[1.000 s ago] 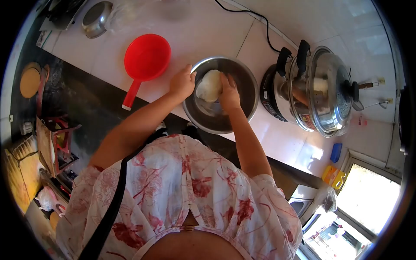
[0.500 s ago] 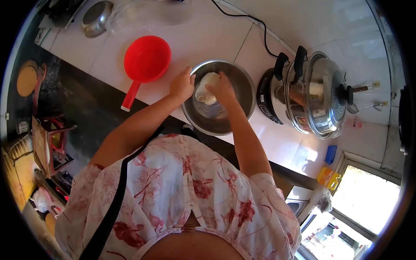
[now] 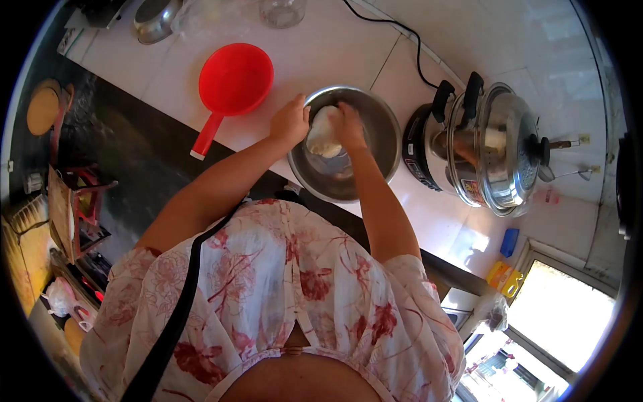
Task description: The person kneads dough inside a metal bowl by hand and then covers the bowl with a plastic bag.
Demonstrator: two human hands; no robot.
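A steel mixing bowl [image 3: 383, 144] rests on the light counter in front of me. Inside it, toward its left wall, lies a lump of white dough [image 3: 323, 132]. My left hand [image 3: 290, 123] is closed on the bowl's left rim, its thumb at the edge. On the right side of the dough, my right hand [image 3: 349, 128] presses with bent fingers, gripping it; some fingertips are hidden. A red plastic ladle [image 3: 236, 80] with a short handle sits to the left of the bowl.
Right of the bowl stands a lidded steel steamer pot [image 3: 495, 147] on a black electric cooker [image 3: 416, 147], with a black cord [image 3: 416, 50] behind. A small metal bowl [image 3: 155, 20] and a clear glass jar [image 3: 282, 12] are at the back. A yellow jug [image 3: 502, 278] stands near the window.
The view has shifted slightly, so the bowl and ladle appear a little higher and to the right. The glass jar shows more clearly. Both hands keep their places on bowl and dough.
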